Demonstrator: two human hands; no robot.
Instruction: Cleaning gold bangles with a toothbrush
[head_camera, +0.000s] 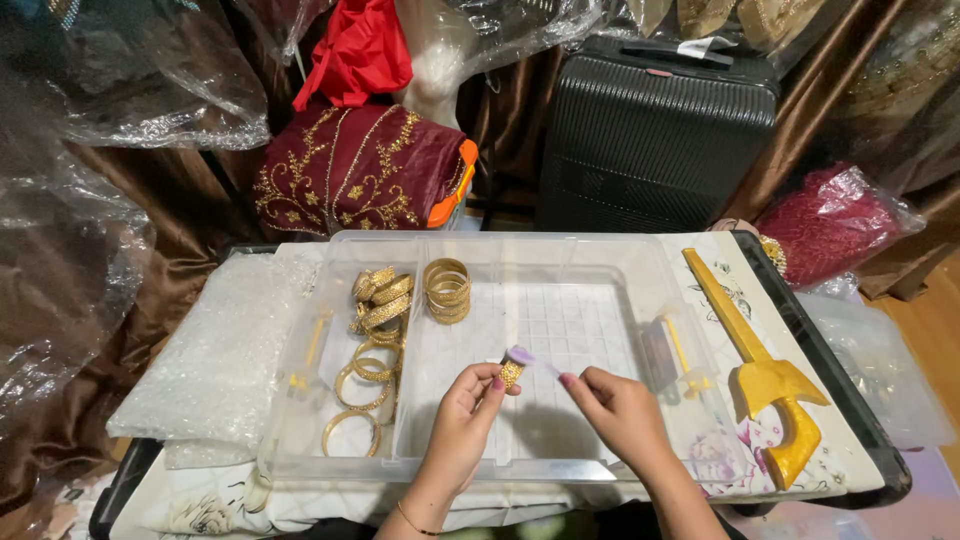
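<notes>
Pinched a gold ring (511, 374) in left hand (466, 412), right hand (622, 407) nipping a brush (528, 358): loose grip risked dropping it into the tray (560, 255).

There are two hands, the left hand (470, 405) and the right hand (620, 410), and together they hold one small gold ring piece (511, 373) and one little purple-tipped tool (522, 356). One clear plastic box (560, 262) sits on the surface, with one neat stack of gold bangles (447, 290) in it and a loose bunch of more bangles (375, 340), too mixed up to count. Nearby there is one gold toy sword (760, 375), one black suitcase (655, 135), one dark red cloth with gold stitching (355, 170) and one sheet of bubble wrap (225, 350).
</notes>
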